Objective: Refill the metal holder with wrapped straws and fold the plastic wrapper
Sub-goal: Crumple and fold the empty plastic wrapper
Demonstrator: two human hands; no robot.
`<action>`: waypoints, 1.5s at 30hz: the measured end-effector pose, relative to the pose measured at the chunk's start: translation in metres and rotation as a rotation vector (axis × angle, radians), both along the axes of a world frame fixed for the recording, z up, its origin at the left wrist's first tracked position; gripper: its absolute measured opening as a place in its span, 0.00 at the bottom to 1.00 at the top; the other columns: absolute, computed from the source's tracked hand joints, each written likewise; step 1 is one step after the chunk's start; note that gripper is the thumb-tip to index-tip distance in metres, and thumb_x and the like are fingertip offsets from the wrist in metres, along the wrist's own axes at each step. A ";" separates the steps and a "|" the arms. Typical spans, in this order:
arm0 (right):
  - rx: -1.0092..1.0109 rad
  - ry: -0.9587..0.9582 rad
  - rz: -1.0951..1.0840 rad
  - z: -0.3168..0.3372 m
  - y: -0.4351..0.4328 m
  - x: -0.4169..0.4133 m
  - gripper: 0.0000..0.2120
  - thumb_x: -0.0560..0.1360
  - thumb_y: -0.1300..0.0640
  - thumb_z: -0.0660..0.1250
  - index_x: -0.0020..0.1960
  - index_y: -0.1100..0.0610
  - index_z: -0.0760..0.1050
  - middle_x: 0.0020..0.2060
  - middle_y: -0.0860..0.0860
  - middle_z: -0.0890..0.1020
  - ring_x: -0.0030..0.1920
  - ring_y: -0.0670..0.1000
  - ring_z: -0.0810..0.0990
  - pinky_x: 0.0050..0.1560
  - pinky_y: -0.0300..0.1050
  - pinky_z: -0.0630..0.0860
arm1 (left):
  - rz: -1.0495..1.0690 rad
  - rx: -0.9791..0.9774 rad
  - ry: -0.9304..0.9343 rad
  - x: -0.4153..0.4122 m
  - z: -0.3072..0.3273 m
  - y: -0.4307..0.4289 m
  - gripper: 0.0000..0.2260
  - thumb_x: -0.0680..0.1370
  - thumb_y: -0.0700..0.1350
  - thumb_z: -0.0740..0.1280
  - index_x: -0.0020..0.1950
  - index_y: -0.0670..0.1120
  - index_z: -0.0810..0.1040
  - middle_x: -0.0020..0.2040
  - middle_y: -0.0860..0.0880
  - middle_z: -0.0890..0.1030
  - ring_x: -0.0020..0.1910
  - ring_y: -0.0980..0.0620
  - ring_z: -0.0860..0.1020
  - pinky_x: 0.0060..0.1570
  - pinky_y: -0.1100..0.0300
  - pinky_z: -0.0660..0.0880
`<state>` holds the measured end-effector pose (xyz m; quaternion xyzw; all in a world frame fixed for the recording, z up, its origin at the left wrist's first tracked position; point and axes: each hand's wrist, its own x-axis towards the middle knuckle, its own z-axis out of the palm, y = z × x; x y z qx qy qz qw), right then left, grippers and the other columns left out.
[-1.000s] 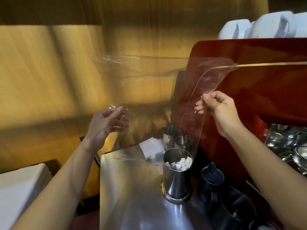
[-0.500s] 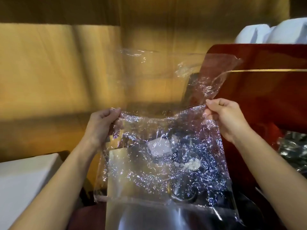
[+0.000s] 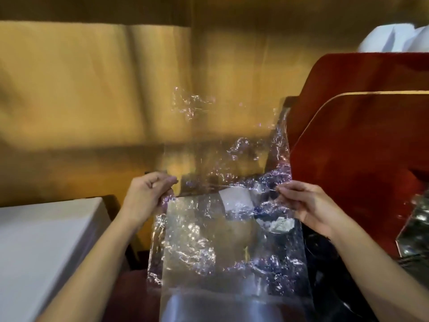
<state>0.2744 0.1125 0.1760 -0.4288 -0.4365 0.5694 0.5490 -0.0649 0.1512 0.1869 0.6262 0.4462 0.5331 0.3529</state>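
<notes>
A clear, crinkled plastic wrapper (image 3: 209, 240) hangs in front of me over the steel counter. My left hand (image 3: 148, 196) pinches its left edge and my right hand (image 3: 306, 205) pinches its right edge, both at about mid height. The upper part of the sheet stands up above my hands and leans toward the wall. Through the plastic I make out the metal holder (image 3: 276, 225) with white wrapped straws in it, blurred by the film.
A red coffee machine (image 3: 362, 135) fills the right side, with white cups (image 3: 394, 38) on top. A white box (image 3: 41, 247) sits at the left. A white paper pad (image 3: 234, 198) lies behind the holder. A wooden wall is behind.
The wrapper has gone from held high and stretched out to hanging low in front of me over the counter. Both hands have dropped and come closer to me, and my view has shifted left.
</notes>
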 end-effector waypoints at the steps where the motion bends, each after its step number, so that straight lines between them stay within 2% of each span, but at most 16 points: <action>1: -0.004 0.003 0.003 -0.002 0.000 0.000 0.06 0.64 0.66 0.70 0.41 0.61 0.80 0.30 0.55 0.84 0.30 0.50 0.83 0.25 0.36 0.76 | -0.024 -0.010 -0.016 -0.002 -0.002 0.000 0.08 0.73 0.47 0.69 0.33 0.51 0.82 0.23 0.53 0.77 0.21 0.60 0.70 0.19 0.70 0.66; 4: -0.018 0.010 0.006 -0.006 -0.001 0.001 0.07 0.64 0.66 0.70 0.42 0.63 0.80 0.29 0.56 0.84 0.29 0.50 0.83 0.25 0.37 0.77 | -0.135 -0.007 -0.006 -0.008 -0.009 0.000 0.06 0.71 0.50 0.67 0.37 0.52 0.83 0.25 0.53 0.76 0.24 0.59 0.71 0.23 0.69 0.69; 10: -0.006 0.011 0.011 -0.008 -0.001 0.005 0.08 0.63 0.65 0.70 0.42 0.60 0.82 0.29 0.56 0.84 0.27 0.49 0.82 0.24 0.37 0.76 | -0.265 -0.007 -0.016 -0.017 -0.020 -0.002 0.14 0.77 0.40 0.61 0.43 0.55 0.83 0.31 0.55 0.82 0.30 0.61 0.79 0.32 0.70 0.76; 14: 0.036 0.007 0.043 -0.009 -0.001 0.008 0.08 0.64 0.64 0.69 0.42 0.58 0.83 0.28 0.55 0.84 0.27 0.48 0.82 0.25 0.37 0.77 | -0.286 -0.002 -0.009 -0.023 -0.026 -0.001 0.09 0.75 0.44 0.63 0.51 0.51 0.81 0.37 0.50 0.85 0.35 0.56 0.81 0.37 0.65 0.78; 18: 0.065 0.019 0.071 -0.012 0.000 0.008 0.09 0.64 0.65 0.67 0.41 0.58 0.83 0.28 0.56 0.84 0.26 0.49 0.82 0.26 0.37 0.78 | -0.272 0.022 0.003 -0.026 -0.031 -0.001 0.09 0.76 0.45 0.63 0.52 0.50 0.81 0.38 0.51 0.85 0.36 0.56 0.81 0.40 0.63 0.79; 23: 0.083 0.031 0.144 -0.017 0.001 0.010 0.10 0.65 0.68 0.65 0.41 0.61 0.83 0.30 0.58 0.85 0.29 0.50 0.83 0.28 0.38 0.79 | -0.242 0.009 -0.082 -0.024 -0.030 -0.009 0.10 0.76 0.41 0.62 0.45 0.49 0.83 0.38 0.48 0.85 0.35 0.55 0.81 0.37 0.65 0.78; 26: 0.114 -0.005 0.140 -0.019 0.004 0.009 0.10 0.65 0.71 0.64 0.36 0.62 0.83 0.30 0.58 0.85 0.30 0.51 0.84 0.30 0.38 0.79 | -0.219 -0.021 -0.088 -0.023 -0.030 -0.014 0.17 0.75 0.31 0.63 0.33 0.48 0.81 0.33 0.49 0.83 0.32 0.57 0.79 0.33 0.67 0.77; 28: 0.130 -0.087 0.127 -0.019 0.007 0.009 0.18 0.67 0.76 0.60 0.31 0.61 0.82 0.29 0.56 0.85 0.32 0.51 0.84 0.32 0.37 0.79 | -0.215 -0.025 -0.045 -0.025 -0.030 -0.018 0.21 0.70 0.23 0.64 0.28 0.48 0.77 0.34 0.50 0.82 0.34 0.57 0.79 0.31 0.65 0.76; 30: 0.132 -0.096 0.143 -0.019 0.009 0.007 0.23 0.69 0.79 0.54 0.29 0.62 0.82 0.28 0.55 0.84 0.32 0.51 0.83 0.33 0.38 0.80 | -0.185 -0.024 -0.031 -0.026 -0.032 -0.020 0.26 0.68 0.17 0.55 0.26 0.46 0.74 0.35 0.50 0.83 0.35 0.58 0.80 0.29 0.68 0.75; 32: 0.127 -0.065 0.171 -0.019 0.010 0.004 0.20 0.68 0.77 0.54 0.31 0.64 0.81 0.29 0.58 0.84 0.33 0.55 0.83 0.33 0.43 0.81 | -0.113 -0.051 -0.109 -0.024 -0.034 -0.023 0.24 0.71 0.20 0.51 0.27 0.43 0.74 0.32 0.49 0.83 0.28 0.60 0.80 0.22 0.71 0.72; 33: 0.128 -0.054 0.180 -0.019 0.011 0.003 0.16 0.67 0.74 0.55 0.33 0.66 0.81 0.31 0.60 0.84 0.33 0.57 0.82 0.33 0.46 0.81 | -0.091 -0.060 -0.148 -0.022 -0.033 -0.025 0.23 0.72 0.22 0.51 0.27 0.42 0.74 0.32 0.48 0.83 0.27 0.59 0.79 0.22 0.70 0.72; 35: 0.127 -0.053 0.184 -0.020 0.013 -0.001 0.11 0.67 0.66 0.60 0.40 0.70 0.80 0.36 0.63 0.84 0.35 0.59 0.82 0.34 0.49 0.81 | -0.100 -0.090 -0.254 -0.023 -0.035 -0.028 0.22 0.74 0.27 0.53 0.30 0.44 0.79 0.35 0.49 0.85 0.33 0.57 0.82 0.27 0.67 0.76; 38: 0.106 -0.108 0.192 -0.023 0.014 -0.009 0.12 0.66 0.60 0.69 0.46 0.65 0.79 0.40 0.62 0.83 0.38 0.60 0.83 0.34 0.50 0.81 | -0.217 -0.197 -0.406 -0.030 -0.043 -0.032 0.16 0.76 0.41 0.56 0.41 0.44 0.84 0.43 0.45 0.86 0.41 0.49 0.83 0.34 0.60 0.79; 40: 0.098 -0.142 0.161 -0.027 0.015 -0.015 0.17 0.62 0.61 0.72 0.49 0.63 0.77 0.41 0.61 0.82 0.36 0.58 0.83 0.32 0.49 0.81 | -0.241 -0.231 -0.385 -0.034 -0.048 -0.035 0.13 0.74 0.47 0.60 0.51 0.45 0.82 0.52 0.45 0.84 0.46 0.47 0.82 0.42 0.53 0.80; 43: 0.135 -0.236 0.113 -0.033 0.015 -0.023 0.21 0.59 0.62 0.74 0.52 0.57 0.77 0.50 0.54 0.79 0.36 0.54 0.83 0.32 0.46 0.81 | -0.208 -0.249 -0.289 -0.033 -0.051 -0.040 0.17 0.70 0.43 0.72 0.58 0.50 0.79 0.63 0.52 0.77 0.57 0.48 0.77 0.52 0.49 0.77; 45: 0.163 -0.268 0.110 -0.037 0.015 -0.025 0.22 0.58 0.62 0.73 0.52 0.53 0.76 0.55 0.51 0.77 0.38 0.54 0.82 0.33 0.45 0.81 | -0.158 -0.232 -0.237 -0.030 -0.050 -0.043 0.25 0.65 0.39 0.75 0.60 0.52 0.77 0.65 0.57 0.73 0.55 0.47 0.77 0.43 0.57 0.80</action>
